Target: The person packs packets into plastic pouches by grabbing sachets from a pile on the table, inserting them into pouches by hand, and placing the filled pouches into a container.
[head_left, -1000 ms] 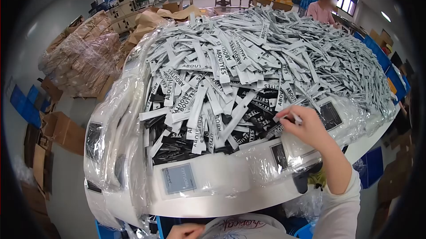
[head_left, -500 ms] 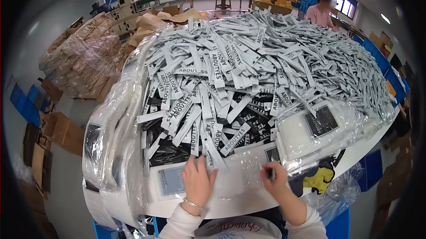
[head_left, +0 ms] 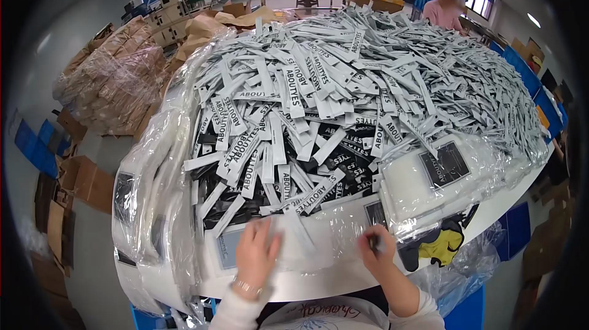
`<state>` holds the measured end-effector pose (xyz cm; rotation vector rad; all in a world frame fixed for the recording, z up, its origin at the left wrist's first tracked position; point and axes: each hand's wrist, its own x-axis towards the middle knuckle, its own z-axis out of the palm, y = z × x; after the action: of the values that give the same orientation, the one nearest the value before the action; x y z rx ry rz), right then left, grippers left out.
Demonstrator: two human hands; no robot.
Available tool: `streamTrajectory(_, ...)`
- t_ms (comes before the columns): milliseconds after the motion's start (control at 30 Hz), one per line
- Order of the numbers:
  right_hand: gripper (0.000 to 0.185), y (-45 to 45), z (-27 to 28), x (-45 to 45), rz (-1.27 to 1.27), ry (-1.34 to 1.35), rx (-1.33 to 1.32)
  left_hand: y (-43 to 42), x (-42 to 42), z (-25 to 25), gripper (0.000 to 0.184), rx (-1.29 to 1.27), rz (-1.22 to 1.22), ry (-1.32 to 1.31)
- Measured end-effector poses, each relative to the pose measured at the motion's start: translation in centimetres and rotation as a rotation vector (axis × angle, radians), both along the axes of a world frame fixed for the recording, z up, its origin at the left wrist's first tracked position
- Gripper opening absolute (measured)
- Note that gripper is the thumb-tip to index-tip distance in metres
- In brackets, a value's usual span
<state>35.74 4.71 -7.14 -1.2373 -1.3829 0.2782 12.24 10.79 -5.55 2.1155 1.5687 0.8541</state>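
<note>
My left hand [head_left: 256, 255], slightly blurred, has its fingers and thumb apart with nothing visible between them. It rests over a clear plastic bag with a grey label [head_left: 227, 249] at the table's front. A single white stick sachet [head_left: 299, 232] slants across the plastic to its right. My right hand [head_left: 377, 253] is closed around a small dark object [head_left: 373, 242], too blurred to name, above the clear plastic. Just beyond both hands lies a large heap of white stick sachets [head_left: 294, 84] printed ABOUTYES, with black ones [head_left: 350, 164] among them.
Stacked clear bags [head_left: 402, 192] with a black label lie at right, beside a yellow and dark cloth [head_left: 440, 247]. More clear bags [head_left: 144, 219] drape the left edge. A wrapped bundle [head_left: 113, 78] stands far left. A person in pink [head_left: 440, 14] sits behind the heap.
My left hand has moved left and slightly down. Some white sachets at the heap's front have shifted, one now lying farther left. My right hand has stayed nearly in place.
</note>
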Motion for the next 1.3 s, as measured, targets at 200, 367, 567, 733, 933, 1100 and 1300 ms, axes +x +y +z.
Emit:
streamTrajectory(200, 0.019, 0.7, -1.4, -0.7, -0.034, -0.121, -0.232, -4.3, -4.3, -2.0, 0.054, -0.014, -0.352, 0.319)
streamTrajectory(367, 0.022, 2.4, 1.8, -5.6, 0.222, -0.506, -0.516, -4.6, -5.2, -3.9, 0.042, -0.136, -0.3, 0.015)
streamTrajectory(567, 0.029, 5.9, 1.2, -4.4, 0.126, -0.968, -0.564, -5.0, -6.6, -3.5, 0.042, 0.029, -0.304, 0.238)
streamTrajectory(733, 0.017, 6.4, 5.2, -1.2, 0.04, -0.472, -0.118, -4.8, -7.5, -2.8, 0.032, 0.05, -0.32, 0.03)
streamTrajectory(933, 0.016, 0.9, 0.6, -0.4, 0.014, -0.241, -0.021, -5.1, -6.0, 0.4, 0.024, 0.098, -0.01, -0.219)
streamTrajectory(1100, 0.006, -2.1, 0.1, -2.2, 0.08, 0.268, -0.233, -6.7, -3.5, 0.4, 0.024, 0.01, -0.104, -0.205)
streamTrajectory(1300, 0.022, -4.2, -2.6, -5.3, 0.137, 0.452, -0.742, -9.0, -0.4, -1.0, 0.028, 0.047, -0.248, -0.038)
